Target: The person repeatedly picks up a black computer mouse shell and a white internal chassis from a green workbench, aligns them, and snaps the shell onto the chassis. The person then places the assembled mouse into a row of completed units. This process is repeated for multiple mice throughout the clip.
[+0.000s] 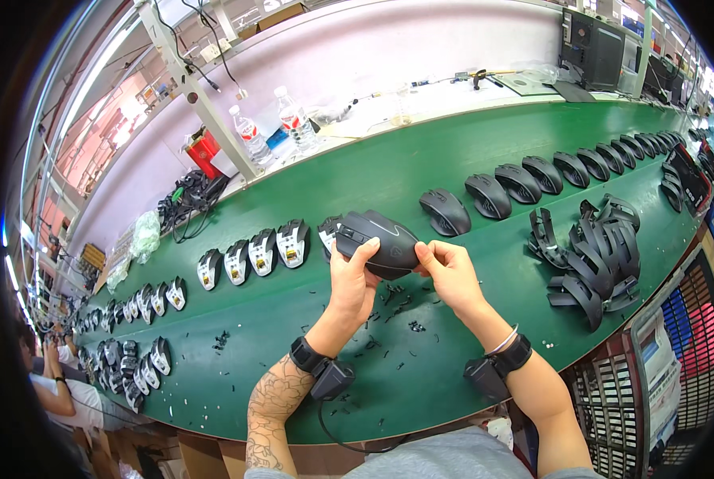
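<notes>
I use the pile of black shells (593, 255) as the landmark. The black mouse (385, 241) is left of the pile, raised above the green table (469, 319). Its long axis runs roughly left to right between the hands, button end away from the pile, rounded rear toward it. Neither hand is nearer; both touch the mouse. I observe the left hand (353, 279) grasping the button-end half, thumb on the near side, other fingers mostly hidden. The right hand (453, 275), on the pile side, pinches the rear edge with thumb and forefinger. Both forearms converge upward.
</notes>
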`<state>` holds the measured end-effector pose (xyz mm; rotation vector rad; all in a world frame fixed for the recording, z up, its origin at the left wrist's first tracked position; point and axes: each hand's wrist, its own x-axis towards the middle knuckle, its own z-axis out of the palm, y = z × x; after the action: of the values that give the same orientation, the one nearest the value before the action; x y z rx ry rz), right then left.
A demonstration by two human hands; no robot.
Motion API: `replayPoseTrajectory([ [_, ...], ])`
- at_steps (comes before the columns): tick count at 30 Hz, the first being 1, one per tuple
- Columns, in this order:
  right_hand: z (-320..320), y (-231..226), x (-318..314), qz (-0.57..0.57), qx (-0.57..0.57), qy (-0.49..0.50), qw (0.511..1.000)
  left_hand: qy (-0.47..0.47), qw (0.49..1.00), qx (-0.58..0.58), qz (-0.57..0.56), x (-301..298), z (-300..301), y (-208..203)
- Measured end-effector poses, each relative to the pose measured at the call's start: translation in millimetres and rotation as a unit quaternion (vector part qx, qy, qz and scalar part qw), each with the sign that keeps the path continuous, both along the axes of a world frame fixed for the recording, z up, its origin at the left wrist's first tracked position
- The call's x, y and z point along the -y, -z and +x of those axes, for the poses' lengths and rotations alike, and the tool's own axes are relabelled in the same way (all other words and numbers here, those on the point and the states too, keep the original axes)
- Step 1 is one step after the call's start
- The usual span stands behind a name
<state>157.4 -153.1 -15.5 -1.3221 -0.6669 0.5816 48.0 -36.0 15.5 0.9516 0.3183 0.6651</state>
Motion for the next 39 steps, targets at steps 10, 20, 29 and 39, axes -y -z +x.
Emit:
replayPoseTrajectory([
  [10, -8.0, -18.9, 5.1, 0.009, 0.288, 0.064, 0.956, -0.036, 0.999, -0.010, 0.022, 0.9, -1.3, -3.8],
  [20, -1.0, -25.8, 12.3, -0.010, 0.316, 0.030, 0.948, -0.061, 0.982, -0.135, 0.118, -27.8, -3.8, -7.6],
  [29, 2.5, -21.4, 8.9, 0.001, 0.033, -0.048, 0.998, 0.043, 0.978, -0.153, 0.138, -6.6, -6.3, -13.3],
  [39, 0.7, -29.5, 12.5, -0.010, 0.118, -0.001, 0.993, 0.005, 0.948, -0.174, 0.267, 15.1, -7.1, -8.6],
])
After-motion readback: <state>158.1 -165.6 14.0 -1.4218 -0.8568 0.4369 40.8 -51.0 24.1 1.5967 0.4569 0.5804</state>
